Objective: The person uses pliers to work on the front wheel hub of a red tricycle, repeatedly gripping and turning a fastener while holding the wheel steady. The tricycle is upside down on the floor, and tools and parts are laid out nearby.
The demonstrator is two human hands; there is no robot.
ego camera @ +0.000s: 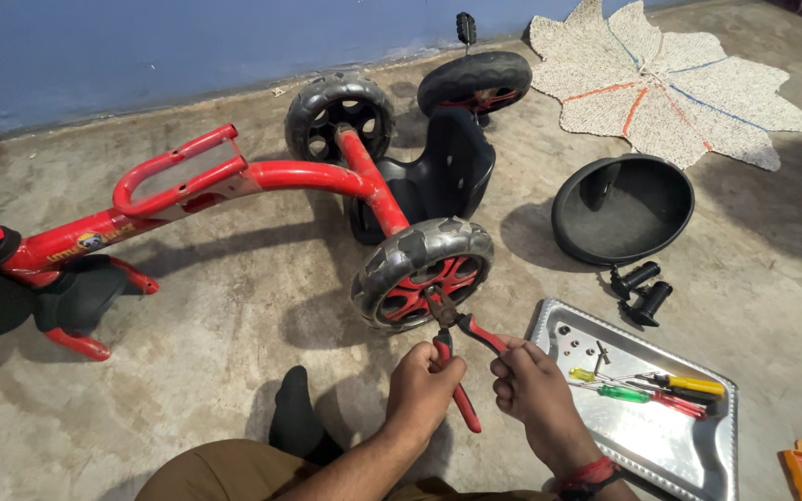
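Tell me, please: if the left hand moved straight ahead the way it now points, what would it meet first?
Probably the rear wheel of the red tricycle. The left hand holds one handle of the pliers, whose tip is already at the hub; depth is unclear.

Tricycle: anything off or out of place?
Yes. The red tricycle lies on its side on the floor, partly stripped: a black basket and two black handle grips sit loose beside it. Both hands hold red-handled pliers at the hub of the near wheel.
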